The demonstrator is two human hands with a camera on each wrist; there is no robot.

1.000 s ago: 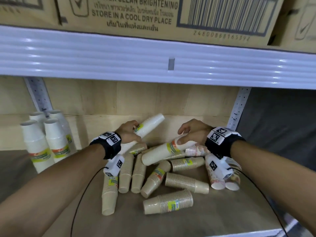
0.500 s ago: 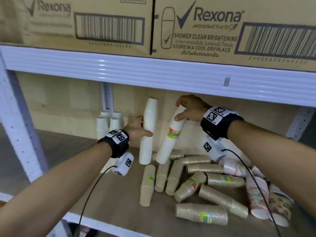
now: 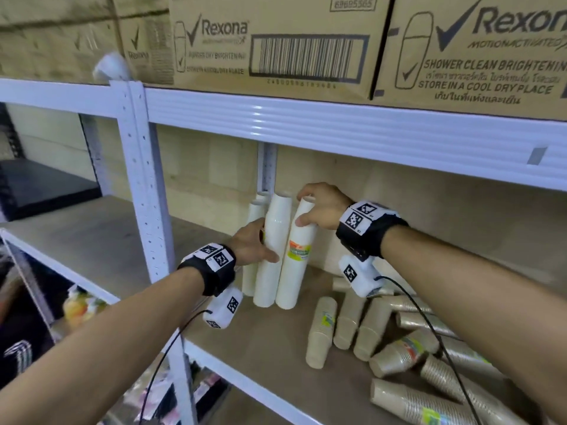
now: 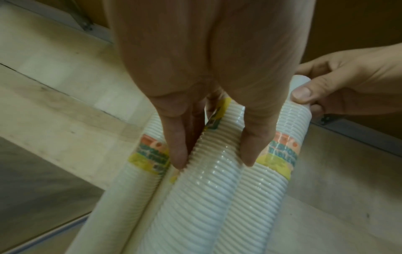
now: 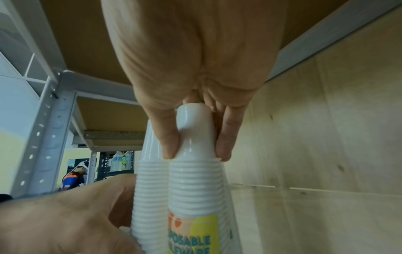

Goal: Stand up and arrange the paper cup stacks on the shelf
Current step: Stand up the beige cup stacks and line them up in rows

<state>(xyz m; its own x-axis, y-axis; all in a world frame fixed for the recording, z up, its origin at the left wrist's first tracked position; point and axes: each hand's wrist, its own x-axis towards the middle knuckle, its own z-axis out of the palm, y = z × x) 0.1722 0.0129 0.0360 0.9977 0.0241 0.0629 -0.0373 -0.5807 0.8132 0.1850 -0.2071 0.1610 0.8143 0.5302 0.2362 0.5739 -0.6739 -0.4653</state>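
Two tall white cup stacks stand upright side by side at the back of the shelf (image 3: pixel 270 338). My left hand (image 3: pixel 254 246) grips the left white stack (image 3: pixel 273 250) round its middle; in the left wrist view its fingers (image 4: pixel 178 151) wrap the ribbed side (image 4: pixel 208 189). My right hand (image 3: pixel 319 207) pinches the top of the right white stack (image 3: pixel 296 271), which carries a yellow and orange label; the right wrist view shows thumb and fingers (image 5: pixel 169 142) on its top cup (image 5: pixel 193 130). More white stacks (image 3: pixel 251 271) stand just behind and to the left.
Several brown cup stacks (image 3: pixel 346 320) lie toppled on the shelf to the right, some with labels (image 3: pixel 399 354). A white upright post (image 3: pixel 144 185) stands at left. The upper shelf beam (image 3: pixel 337 124) carries Rexona cardboard boxes (image 3: pixel 276 44) close above the stacks.
Both white stacks were lifted from lying in the pile, tipped upright and carried left; they now stand beside the other white stacks. The view has swung left.
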